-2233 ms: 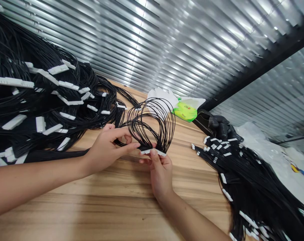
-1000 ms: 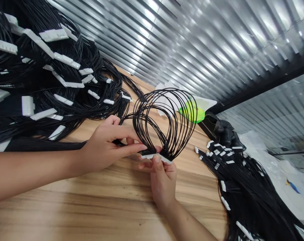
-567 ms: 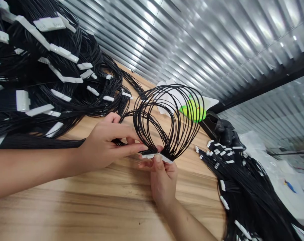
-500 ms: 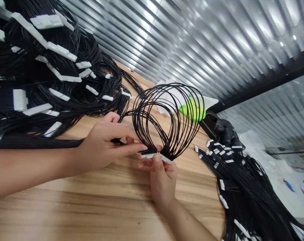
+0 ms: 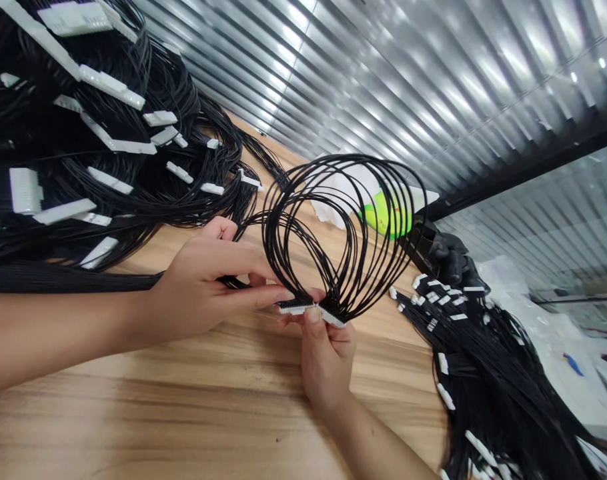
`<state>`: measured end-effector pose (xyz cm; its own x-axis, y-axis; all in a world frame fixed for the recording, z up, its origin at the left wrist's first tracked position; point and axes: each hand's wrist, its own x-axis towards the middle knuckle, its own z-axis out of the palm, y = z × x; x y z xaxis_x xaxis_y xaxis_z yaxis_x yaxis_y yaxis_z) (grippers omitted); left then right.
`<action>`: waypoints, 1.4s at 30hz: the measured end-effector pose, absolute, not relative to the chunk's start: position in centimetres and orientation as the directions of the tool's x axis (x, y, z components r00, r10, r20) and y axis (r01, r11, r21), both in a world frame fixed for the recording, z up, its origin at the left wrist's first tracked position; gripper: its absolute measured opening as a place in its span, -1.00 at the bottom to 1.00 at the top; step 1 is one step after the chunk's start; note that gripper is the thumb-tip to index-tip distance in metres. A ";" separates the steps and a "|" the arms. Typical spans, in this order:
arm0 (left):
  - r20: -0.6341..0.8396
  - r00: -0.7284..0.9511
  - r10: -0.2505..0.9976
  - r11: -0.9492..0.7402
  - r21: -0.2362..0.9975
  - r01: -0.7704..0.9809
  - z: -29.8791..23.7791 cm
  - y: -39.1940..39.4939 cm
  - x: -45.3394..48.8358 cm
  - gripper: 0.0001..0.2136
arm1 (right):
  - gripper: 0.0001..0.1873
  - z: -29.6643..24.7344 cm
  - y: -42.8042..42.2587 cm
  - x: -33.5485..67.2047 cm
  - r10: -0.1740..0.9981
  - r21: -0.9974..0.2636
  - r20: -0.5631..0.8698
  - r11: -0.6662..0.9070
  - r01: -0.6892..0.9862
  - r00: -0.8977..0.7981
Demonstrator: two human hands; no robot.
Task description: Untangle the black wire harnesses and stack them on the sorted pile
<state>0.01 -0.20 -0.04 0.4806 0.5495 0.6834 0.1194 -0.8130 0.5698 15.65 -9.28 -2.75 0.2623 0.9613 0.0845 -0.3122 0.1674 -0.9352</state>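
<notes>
A wiring harness of thin black wires [image 5: 351,200] loops up in rings above my hands, its ends set in white connectors [image 5: 328,316]. My right hand [image 5: 328,363] pinches the connectors from below, thumb in front and fingers behind. Coming from the left, my left hand [image 5: 216,280] is closed with thumb and forefinger on the wires beside the left connector. Part of the wires runs under its palm, where the other fingers are partly hidden.
A large heap of black wires with white connectors [image 5: 108,180] covers the left of the wooden table [image 5: 208,407]. Another bundle of harnesses [image 5: 488,360] lies along the right edge. Behind the loops are white paper and a bright green item [image 5: 383,213]. Corrugated metal sheeting [image 5: 363,80] rises behind.
The wire loops have spread a little wider to the right. Both hands keep their grip almost in place, while the view has shifted slightly.
</notes>
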 end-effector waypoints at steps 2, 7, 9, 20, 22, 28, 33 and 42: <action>0.682 0.486 0.546 -0.816 0.564 0.126 0.1 -0.2 0.0 -0.88 | -0.90 -2.8 -9.3 15.7 0.959 -0.938 0.096 0.177 -0.298 0.268; 0.694 0.485 0.533 -0.830 0.541 0.138 0.3 -0.2 0.0 -0.80 | -0.91 -2.9 -9.4 15.7 0.957 -0.935 0.102 0.186 -0.302 0.271; 0.684 0.486 0.543 -0.826 0.541 0.161 0.1 -0.3 0.0 -0.76 | -0.92 -2.8 -9.3 15.7 0.959 -0.926 0.084 0.175 -0.334 0.270; 0.274 0.569 0.775 -0.455 0.867 0.202 -0.1 -0.4 0.7 -0.86 | -0.90 -2.2 -8.0 15.8 0.927 -0.834 -0.150 0.068 -0.548 0.344; 0.213 0.584 0.784 -0.399 0.892 0.212 -0.2 -0.4 0.7 -0.80 | -0.89 -2.2 -8.0 15.8 0.920 -0.837 -0.161 0.065 -0.544 0.357; 0.081 0.622 0.779 -0.294 0.923 0.248 -1.0 -0.2 0.8 -0.74 | -0.83 -2.3 -8.1 15.8 0.903 -0.864 -0.179 0.046 -0.502 0.391; -0.039 0.673 0.738 -0.063 0.990 0.127 -1.0 0.4 1.2 -0.71 | -0.80 -2.3 -8.0 15.8 0.910 -0.866 -0.173 0.042 -0.498 0.376; -0.179 0.773 0.608 0.323 0.946 -0.036 -0.6 0.7 1.4 -0.75 | -0.81 -2.2 -8.2 15.6 0.914 -0.855 -0.170 0.050 -0.517 0.369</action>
<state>1.43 0.67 -0.61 0.7733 0.6083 -0.1789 -0.0356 0.3234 0.9456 15.65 -8.15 -2.20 0.3689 0.9138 -0.1699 -0.5170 0.0499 -0.8545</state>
